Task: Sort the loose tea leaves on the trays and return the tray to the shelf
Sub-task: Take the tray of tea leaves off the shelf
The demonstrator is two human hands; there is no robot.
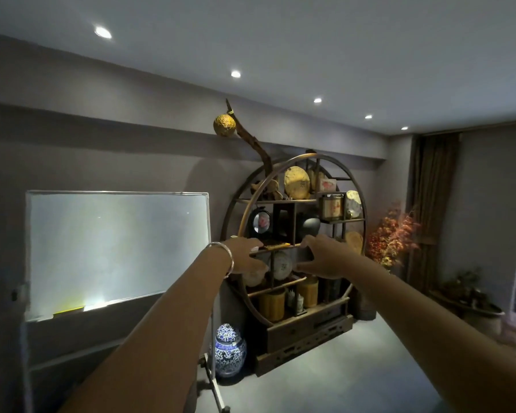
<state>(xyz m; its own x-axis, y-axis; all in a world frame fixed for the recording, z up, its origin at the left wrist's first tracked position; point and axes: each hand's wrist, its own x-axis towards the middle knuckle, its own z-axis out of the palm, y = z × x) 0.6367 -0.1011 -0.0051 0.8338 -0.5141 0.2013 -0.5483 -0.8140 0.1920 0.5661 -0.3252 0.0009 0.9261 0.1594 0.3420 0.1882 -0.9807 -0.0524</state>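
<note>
2 bare forearms reach forward from the bottom of the view, the left one wearing a silver bangle (226,257) at the wrist. The left hand (245,254) and the right hand (320,256) are both at the middle level of a round wooden shelf (303,318), one at each end of a flat tray (276,245) that lies on or just at the shelf board there; the fingers (306,242) of each hand curl around the tray's ends, though it is too dark and blurred to tell how firmly they grip, and no tea leaves can be made out on it. Just below the tray stands a pale round plate (281,265), and lower still are yellow canisters (271,305). Above the tray sit a dark pot (309,226) and a small round framed disc (261,223), with round tea cakes (297,181) on the top level. A blue-and-white porcelain jar (230,350) stands on the floor beside the shelf's base. To the left is a whiteboard (116,248) on a stand; to the right, red-leafed branches (392,236) and a brown curtain (432,204). 5 recessed ceiling lights (235,73) glow overhead.
</note>
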